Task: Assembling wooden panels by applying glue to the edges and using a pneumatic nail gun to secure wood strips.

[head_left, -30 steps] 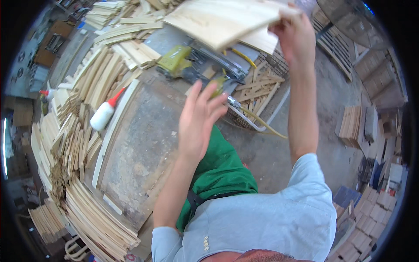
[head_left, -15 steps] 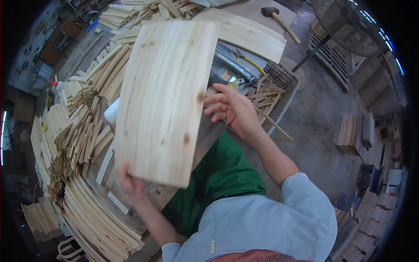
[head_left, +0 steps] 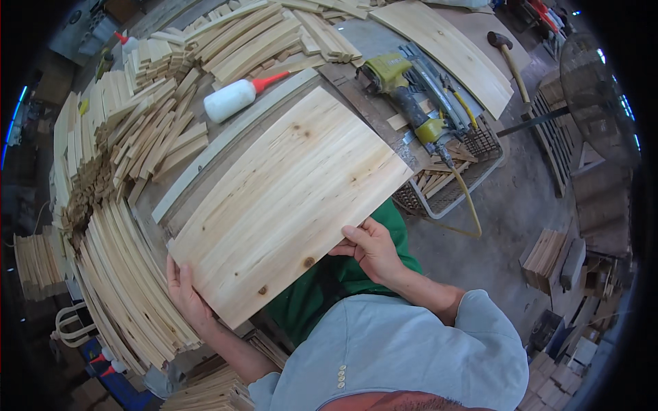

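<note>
A wide pale wooden board [head_left: 295,198] with several dark knots lies slantwise before me over the workbench. My left hand [head_left: 186,293] grips its near left end, fingers along the short edge. At the long near edge, right of the middle, my right hand [head_left: 370,248] pinches the board with the thumb on top; the other fingers are partly hidden beneath it. Just beyond the board are a long pale wood strip [head_left: 229,147] and a white glue bottle [head_left: 229,101] with a red nozzle, lying on its side.
A green nail gun [head_left: 394,79] lies at the back right, above a crate [head_left: 490,164] of wood scraps. Stacked wood strips [head_left: 130,288] fill the left side. Another board [head_left: 445,51] and a mallet [head_left: 504,51] lie farther back. A fan [head_left: 596,103] stands at the right.
The board has turned clockwise from near upright to a slant and come lower. My right hand, apart from it before, now grips its near edge. The glue bottle and nail gun have come into view.
</note>
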Demonstrator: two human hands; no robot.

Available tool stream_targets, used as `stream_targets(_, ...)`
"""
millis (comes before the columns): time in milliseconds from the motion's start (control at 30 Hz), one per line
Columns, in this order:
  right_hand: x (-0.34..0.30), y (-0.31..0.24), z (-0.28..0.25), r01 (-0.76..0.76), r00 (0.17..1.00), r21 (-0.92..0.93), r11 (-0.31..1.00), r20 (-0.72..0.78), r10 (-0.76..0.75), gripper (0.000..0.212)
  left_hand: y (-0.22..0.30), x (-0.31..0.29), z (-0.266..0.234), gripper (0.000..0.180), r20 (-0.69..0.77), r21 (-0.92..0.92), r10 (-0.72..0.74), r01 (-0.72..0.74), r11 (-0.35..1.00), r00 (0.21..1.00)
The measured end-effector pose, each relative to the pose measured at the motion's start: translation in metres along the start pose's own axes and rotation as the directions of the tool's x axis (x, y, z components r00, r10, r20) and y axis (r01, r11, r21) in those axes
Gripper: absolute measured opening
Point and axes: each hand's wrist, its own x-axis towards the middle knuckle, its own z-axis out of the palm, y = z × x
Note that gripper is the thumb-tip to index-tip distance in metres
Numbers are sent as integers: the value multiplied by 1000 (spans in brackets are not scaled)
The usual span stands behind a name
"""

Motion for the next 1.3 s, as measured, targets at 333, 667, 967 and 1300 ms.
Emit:
stream_targets(333, 31, 0, 16, -8, 998, -10, 1000, -56, 7, 31, -11, -28, 9, 52, 86, 284, 44, -67, 957, 995)
stream_targets(667, 37, -61, -21, -314, 947, -434, 844, -73, 314, 38, 9, -68, 25, 53, 241, 841, 14, -216, 495, 970)
stream_targets(967, 36, -62, -19, -301, 942, -504, 810, -27, 333, 31, -6, -60, 22, 41, 237, 843, 162, -286, 456, 958)
stream_targets(1300, 22, -48, 11, -37, 945, -714, 699, 203, 258, 26, 32, 88, 162, 61, 692, 624, 331, -762, 172, 642)
